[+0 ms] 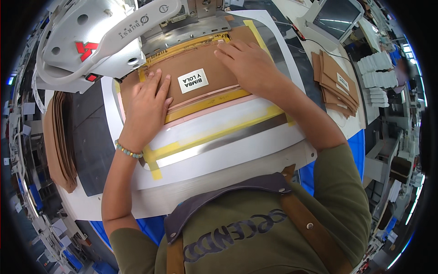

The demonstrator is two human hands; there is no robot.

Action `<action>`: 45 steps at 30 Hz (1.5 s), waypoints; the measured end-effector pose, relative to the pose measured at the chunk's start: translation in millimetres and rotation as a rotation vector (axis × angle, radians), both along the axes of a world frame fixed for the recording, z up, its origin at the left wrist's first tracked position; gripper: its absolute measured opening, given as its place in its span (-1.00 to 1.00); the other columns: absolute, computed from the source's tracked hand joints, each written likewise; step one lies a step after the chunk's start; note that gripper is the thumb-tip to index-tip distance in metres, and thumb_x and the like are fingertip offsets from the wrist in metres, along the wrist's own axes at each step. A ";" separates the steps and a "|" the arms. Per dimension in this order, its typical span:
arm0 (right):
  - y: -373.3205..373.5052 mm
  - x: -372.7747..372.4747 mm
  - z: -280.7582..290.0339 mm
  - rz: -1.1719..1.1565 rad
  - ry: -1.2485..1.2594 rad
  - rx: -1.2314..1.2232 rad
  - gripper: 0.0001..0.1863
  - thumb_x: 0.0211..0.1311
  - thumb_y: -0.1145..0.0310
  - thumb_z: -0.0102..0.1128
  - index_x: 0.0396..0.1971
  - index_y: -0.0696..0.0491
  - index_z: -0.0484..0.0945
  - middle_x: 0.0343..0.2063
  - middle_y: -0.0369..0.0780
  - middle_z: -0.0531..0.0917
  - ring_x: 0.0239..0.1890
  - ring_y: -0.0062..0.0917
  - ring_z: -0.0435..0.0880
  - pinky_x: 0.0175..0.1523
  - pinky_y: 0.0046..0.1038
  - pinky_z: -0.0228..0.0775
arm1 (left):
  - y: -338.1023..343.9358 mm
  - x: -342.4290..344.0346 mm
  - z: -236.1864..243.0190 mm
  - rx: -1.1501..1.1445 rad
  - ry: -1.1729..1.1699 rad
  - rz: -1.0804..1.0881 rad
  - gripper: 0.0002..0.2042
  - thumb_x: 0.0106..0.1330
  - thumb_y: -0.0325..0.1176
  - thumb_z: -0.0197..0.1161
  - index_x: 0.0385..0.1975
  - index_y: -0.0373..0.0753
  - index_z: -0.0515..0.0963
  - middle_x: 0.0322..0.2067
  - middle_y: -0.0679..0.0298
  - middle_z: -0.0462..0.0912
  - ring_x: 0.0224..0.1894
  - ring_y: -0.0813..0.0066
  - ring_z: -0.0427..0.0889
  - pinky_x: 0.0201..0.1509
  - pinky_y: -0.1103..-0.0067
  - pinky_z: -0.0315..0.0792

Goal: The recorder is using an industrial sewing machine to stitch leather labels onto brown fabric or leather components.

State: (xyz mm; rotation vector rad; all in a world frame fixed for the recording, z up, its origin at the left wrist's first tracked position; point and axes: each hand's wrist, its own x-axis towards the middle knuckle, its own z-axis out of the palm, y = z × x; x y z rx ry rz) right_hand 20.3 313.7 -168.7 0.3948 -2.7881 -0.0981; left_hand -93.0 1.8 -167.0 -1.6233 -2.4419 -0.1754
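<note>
A brown flat panel (200, 59) with a white rectangular label (192, 81) lies in a template edged with yellow and pink strips, under the head of an industrial sewing machine (105, 36). My left hand (145, 107) rests on the panel's left part, fingers stretched and slightly spread, with a beaded bracelet at the wrist. Over the right part lies my right hand (248, 64), its fingers extended toward the panel's far edge. Neither hand grips anything. A yellow strip (210, 105) runs along the panel's near side.
Brown panels stand in a stack (59, 141) at the left. Another pile of brown pieces (335, 82) lies at the right, one bearing a white label. A control screen (335, 18) stands at the far right. Yellow tape (182, 145) marks the near part of the template.
</note>
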 end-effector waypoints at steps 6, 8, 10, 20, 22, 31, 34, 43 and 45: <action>-3.4 -0.1 -0.5 -0.028 -0.009 -0.015 -0.50 0.25 0.56 0.23 0.23 0.11 0.58 0.34 -0.15 0.59 0.30 -0.33 0.56 0.23 -0.27 0.47 | -0.9 1.2 1.8 0.024 -0.008 -0.004 -0.49 0.48 -0.36 0.32 0.42 -0.30 0.50 0.43 -0.09 0.47 0.40 -0.05 0.50 0.40 0.22 0.35; -6.8 -2.4 5.6 -0.053 -0.086 -0.037 -0.43 0.25 0.60 0.19 0.30 0.11 0.56 0.39 -0.17 0.56 0.37 -0.30 0.53 0.32 -0.26 0.46 | -1.6 2.4 0.4 0.017 -0.012 0.002 -0.49 0.48 -0.35 0.32 0.41 -0.29 0.50 0.43 -0.09 0.47 0.40 -0.05 0.50 0.40 0.22 0.35; -9.5 -4.7 9.8 -0.065 -0.140 -0.025 -0.43 0.25 0.57 0.20 0.31 0.12 0.56 0.38 -0.18 0.57 0.37 -0.31 0.54 0.34 -0.27 0.46 | -4.3 1.6 0.9 0.001 -0.008 0.013 -0.49 0.48 -0.34 0.32 0.41 -0.28 0.51 0.42 -0.09 0.48 0.40 -0.05 0.50 0.40 0.21 0.35; 0.7 -3.0 -3.3 0.033 0.065 0.013 -0.50 0.24 0.54 0.25 0.22 0.15 0.61 0.28 -0.14 0.65 0.23 -0.35 0.62 0.17 -0.30 0.49 | -2.1 -0.9 2.6 0.037 -0.042 -0.018 -0.47 0.50 -0.29 0.30 0.45 -0.21 0.48 0.37 -0.05 0.48 0.44 -0.08 0.43 0.45 0.16 0.31; 0.7 -3.3 -3.4 0.042 0.077 -0.003 -0.50 0.20 0.56 0.28 0.20 0.16 0.61 0.27 -0.13 0.65 0.21 -0.34 0.63 0.16 -0.30 0.50 | -1.0 -0.2 5.1 0.019 -0.051 -0.017 -0.47 0.50 -0.29 0.30 0.45 -0.19 0.48 0.35 -0.04 0.50 0.43 -0.06 0.44 0.44 0.18 0.30; -1.7 -3.4 9.2 0.040 0.017 -0.038 -0.64 0.20 0.55 0.31 0.03 0.13 0.63 0.18 -0.15 0.69 0.20 -0.31 0.64 0.15 -0.26 0.58 | 1.0 1.4 10.3 0.012 -0.075 -0.016 -0.47 0.49 -0.30 0.30 0.45 -0.17 0.49 0.37 -0.02 0.50 0.41 -0.04 0.46 0.42 0.20 0.30; 0.2 -3.1 5.2 0.045 0.028 -0.027 -0.64 0.19 0.55 0.34 0.01 0.13 0.63 0.18 -0.17 0.69 0.20 -0.32 0.64 0.16 -0.26 0.58 | 0.9 0.8 7.3 0.010 -0.068 -0.019 -0.46 0.48 -0.30 0.30 0.46 -0.16 0.49 0.40 -0.02 0.48 0.42 -0.04 0.46 0.41 0.20 0.30; 3.8 -6.7 1.1 0.023 -0.029 0.002 -0.60 0.16 0.53 0.40 0.05 0.11 0.66 0.21 -0.20 0.69 0.20 -0.33 0.64 0.16 -0.25 0.60 | -0.4 -3.6 4.0 -0.012 0.012 -0.047 -0.47 0.52 -0.23 0.27 0.45 -0.21 0.49 0.41 -0.10 0.48 0.41 -0.12 0.48 0.39 0.21 0.33; 6.0 -8.9 -2.4 0.035 -0.020 0.009 -0.59 0.15 0.51 0.42 0.04 0.11 0.66 0.20 -0.20 0.69 0.20 -0.33 0.64 0.15 -0.25 0.61 | 1.4 -1.3 4.2 -0.035 0.024 -0.023 -0.47 0.51 -0.24 0.29 0.45 -0.20 0.48 0.43 -0.06 0.47 0.41 -0.07 0.48 0.39 0.21 0.34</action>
